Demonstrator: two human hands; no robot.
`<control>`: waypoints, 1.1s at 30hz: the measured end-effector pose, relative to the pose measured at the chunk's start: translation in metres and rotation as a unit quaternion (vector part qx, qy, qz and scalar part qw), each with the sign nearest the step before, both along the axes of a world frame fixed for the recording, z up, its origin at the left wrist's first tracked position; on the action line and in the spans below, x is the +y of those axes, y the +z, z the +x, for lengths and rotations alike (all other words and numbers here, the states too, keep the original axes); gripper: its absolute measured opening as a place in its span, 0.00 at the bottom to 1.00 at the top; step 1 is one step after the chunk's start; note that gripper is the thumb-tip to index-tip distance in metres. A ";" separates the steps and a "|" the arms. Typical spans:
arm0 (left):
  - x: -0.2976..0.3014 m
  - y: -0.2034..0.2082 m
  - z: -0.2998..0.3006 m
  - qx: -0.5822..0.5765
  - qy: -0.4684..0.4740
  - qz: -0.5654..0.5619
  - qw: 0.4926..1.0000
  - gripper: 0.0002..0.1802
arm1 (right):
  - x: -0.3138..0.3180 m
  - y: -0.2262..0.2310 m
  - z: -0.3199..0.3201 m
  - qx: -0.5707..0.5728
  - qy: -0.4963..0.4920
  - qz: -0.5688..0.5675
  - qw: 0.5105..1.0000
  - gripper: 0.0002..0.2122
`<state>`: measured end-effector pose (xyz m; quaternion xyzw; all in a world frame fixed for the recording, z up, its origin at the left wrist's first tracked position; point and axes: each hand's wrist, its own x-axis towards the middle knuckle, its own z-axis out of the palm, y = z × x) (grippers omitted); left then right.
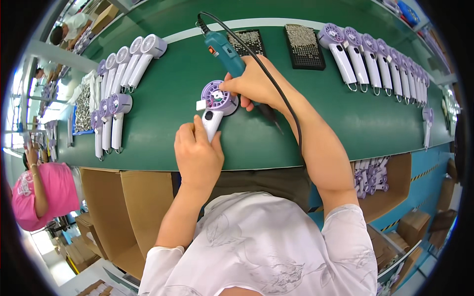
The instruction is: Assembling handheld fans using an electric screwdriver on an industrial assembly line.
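Note:
A purple and white handheld fan [212, 121] lies on the green tabletop [163, 113], its round head opened so that bits of the inside show. My left hand [198, 157] is closed round the fan's white handle. A small white piece [201, 105] sits at the left side of the head. In my right hand [264, 84] is a teal electric screwdriver [224, 53], its black cord looping over my forearm and its bit pointing down to the right, away from the fan. Thumb and fingertips of that hand also touch the fan's head.
Two black trays of small screws, one [304, 47] right and one [251, 41] partly behind the screwdriver, lie ahead. Rows of fans stand left [143, 61] and right [365, 54]. Cardboard boxes [106, 207] sit below the table edge. A person in pink [47, 195] is at left.

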<state>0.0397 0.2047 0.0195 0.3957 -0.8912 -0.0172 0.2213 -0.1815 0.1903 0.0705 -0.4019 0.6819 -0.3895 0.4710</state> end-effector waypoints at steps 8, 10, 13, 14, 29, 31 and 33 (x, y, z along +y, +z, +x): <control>-0.011 0.015 -0.012 0.148 -0.099 0.210 0.961 0.19 | -0.003 -0.018 -0.021 0.016 -0.016 0.002 1.000 0.11; -0.047 0.021 -0.006 0.172 -0.065 0.203 0.962 0.17 | -0.004 -0.018 -0.021 0.018 -0.015 0.003 1.000 0.11; -0.108 0.026 -0.009 0.207 -0.200 0.290 0.913 0.32 | -0.003 -0.013 -0.015 0.016 -0.009 -0.003 1.000 0.11; -0.120 0.028 -0.013 0.176 -0.221 0.353 0.892 0.39 | -0.002 -0.011 -0.016 0.014 -0.010 -0.007 1.000 0.11; -0.149 0.014 -0.055 0.095 -0.361 0.388 0.842 0.37 | -0.005 -0.006 -0.025 0.008 -0.002 0.053 0.999 0.15; -0.154 0.009 -0.053 0.122 -0.363 0.400 0.833 0.37 | -0.005 -0.005 -0.025 0.007 0.017 0.008 1.000 0.15; -0.156 0.011 -0.056 0.114 -0.369 0.385 0.838 0.38 | -0.007 -0.004 -0.026 0.018 0.001 0.017 1.000 0.16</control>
